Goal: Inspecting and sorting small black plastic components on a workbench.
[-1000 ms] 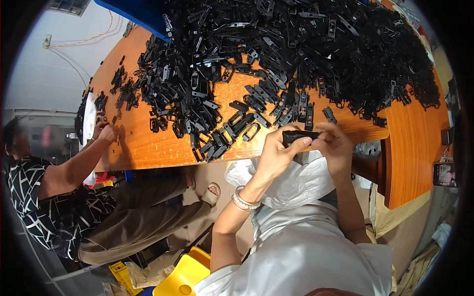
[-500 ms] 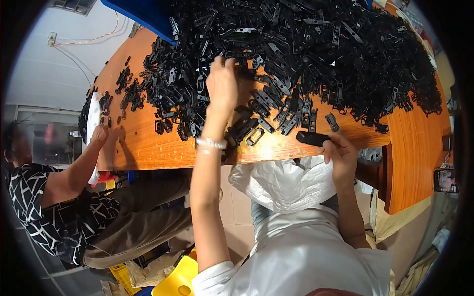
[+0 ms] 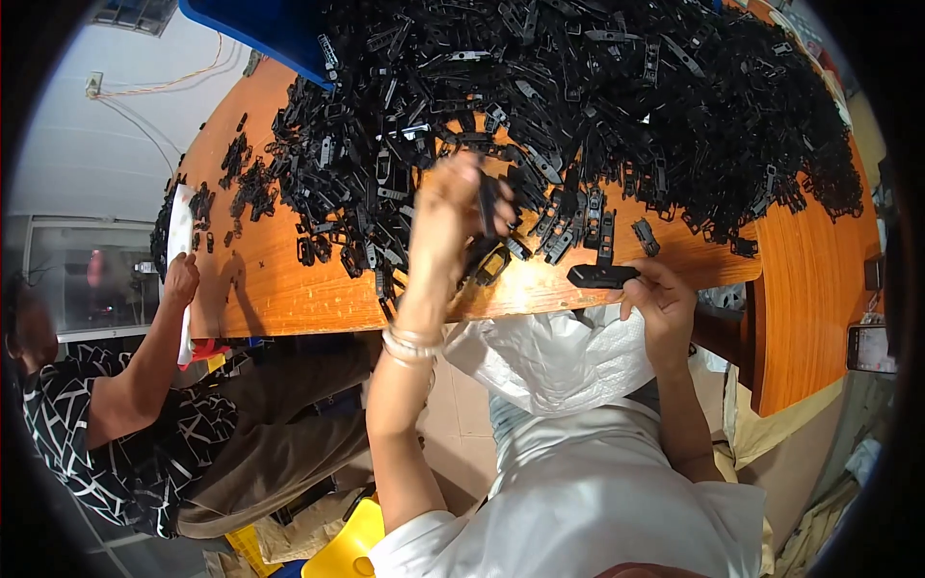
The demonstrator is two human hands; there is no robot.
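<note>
In my right hand (image 3: 665,301) a flat, elongated black plastic part (image 3: 599,276) is pinched at one end, just over the table's front edge. My left hand (image 3: 445,207), smeared by motion, hovers over the near side of the pile. Its fingers are closed around a long dark plastic part (image 3: 488,204), whose details are blurred. Below that hand lie loose black parts, among them a small black frame (image 3: 493,264). A short row of similar black pieces (image 3: 568,226) rests between my two hands.
A large heap of black plastic parts (image 3: 597,106) covers the back of the wooden table (image 3: 318,301). A blue bin (image 3: 260,34) stands at back left. White sacking (image 3: 549,361) hangs over my lap. A co-worker's hand (image 3: 181,279) holds a white sheet at left.
My left hand has moved from the pile toward me and slightly right, now with a long dark part in it. My right hand has barely moved. The co-worker's hand has shifted slightly.
</note>
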